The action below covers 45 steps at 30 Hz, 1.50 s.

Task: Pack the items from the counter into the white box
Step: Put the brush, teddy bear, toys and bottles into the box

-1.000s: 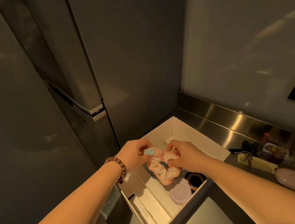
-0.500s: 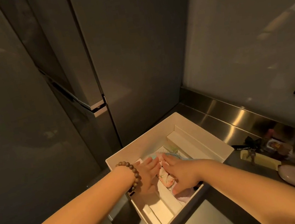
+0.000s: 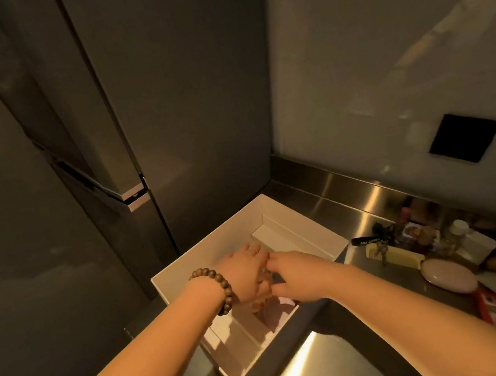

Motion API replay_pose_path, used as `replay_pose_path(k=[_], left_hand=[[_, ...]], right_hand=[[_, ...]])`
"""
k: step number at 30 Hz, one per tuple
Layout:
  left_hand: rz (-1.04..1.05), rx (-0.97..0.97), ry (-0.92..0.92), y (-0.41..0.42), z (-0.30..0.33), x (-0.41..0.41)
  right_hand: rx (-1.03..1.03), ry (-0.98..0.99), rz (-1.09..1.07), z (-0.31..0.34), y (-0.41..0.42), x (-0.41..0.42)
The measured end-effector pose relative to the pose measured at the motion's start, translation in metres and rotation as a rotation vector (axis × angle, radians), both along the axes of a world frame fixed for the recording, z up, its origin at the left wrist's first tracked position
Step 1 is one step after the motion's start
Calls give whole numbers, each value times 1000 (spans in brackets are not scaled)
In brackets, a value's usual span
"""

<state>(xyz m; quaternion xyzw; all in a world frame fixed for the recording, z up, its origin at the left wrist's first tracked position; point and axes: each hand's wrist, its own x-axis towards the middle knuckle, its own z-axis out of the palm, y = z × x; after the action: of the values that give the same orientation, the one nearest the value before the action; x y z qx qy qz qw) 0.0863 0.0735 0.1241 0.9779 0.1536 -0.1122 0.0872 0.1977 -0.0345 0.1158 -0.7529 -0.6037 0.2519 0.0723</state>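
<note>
Both hands — left hand [image 3: 245, 275], right hand [image 3: 299, 279] — inside white box [image 3: 204, 247].

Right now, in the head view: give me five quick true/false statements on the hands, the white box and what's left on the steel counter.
1. Both hands, left hand and right hand, are inside the white rectangular box. True.
2. The brown wooden bead bracelet is on the right wrist. False: left wrist.
3. The round pink lidded dish sits inside the box. False: it lies on the steel counter, right of the box.
4. The black key strap lies on the counter. True.
5. The box is closed. False: its top is open.
</note>
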Motion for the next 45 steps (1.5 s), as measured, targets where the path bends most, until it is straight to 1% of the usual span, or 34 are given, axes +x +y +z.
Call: replay_pose_path(k=[3,5,8,11,14,17,20,23,27,31,33,34,36,37,40,42,45], left_hand=[[34,-15,-240,-29,18,25],[50,-32,-356,-51,24,43],[-15,-65,-452,-86,26,70],[-124,-116,-484,-126,20,97],[-187,-168,-449,-169,0,122],[-219,-212,-343,-209,-30,147],[-205,-251,-251,-244,-56,171],[-203,-298,-229,-274,-76,191],[-256,-295,-238,-298,-94,212],[-321,-199,-198,-309,-112,229],[-334,-163,-127,-311,-122,236],[-339,-148,-86,-312,-127,239],[-354,-121,-42,-312,-134,242],[-360,-120,-50,-311,-137,242],[-373,-147,-134,-305,-139,243],[-386,-152,-167,-300,-139,241],[-387,-153,-135,-293,-140,234]], right_hand=[[171,-30,-165,12,-33,14],[256,-80,-263,15,-62,27],[287,-98,-416,13,-112,51],[270,-51,-546,3,-166,70],[229,19,-671,-14,-219,83],[235,39,-759,-32,-265,94],[251,66,-890,-47,-302,107],[270,14,-993,-63,-328,126],[306,-80,-1081,-80,-346,153],[258,-288,-1108,-93,-355,188],[233,-363,-1140,-95,-358,207],[204,-369,-1161,-96,-360,216],[150,-300,-1192,-98,-363,230],[134,-267,-1192,-101,-364,235],[128,-243,-1184,-105,-368,239],[178,-197,-1196,-105,-369,231],[309,-136,-1210,-105,-372,211]])
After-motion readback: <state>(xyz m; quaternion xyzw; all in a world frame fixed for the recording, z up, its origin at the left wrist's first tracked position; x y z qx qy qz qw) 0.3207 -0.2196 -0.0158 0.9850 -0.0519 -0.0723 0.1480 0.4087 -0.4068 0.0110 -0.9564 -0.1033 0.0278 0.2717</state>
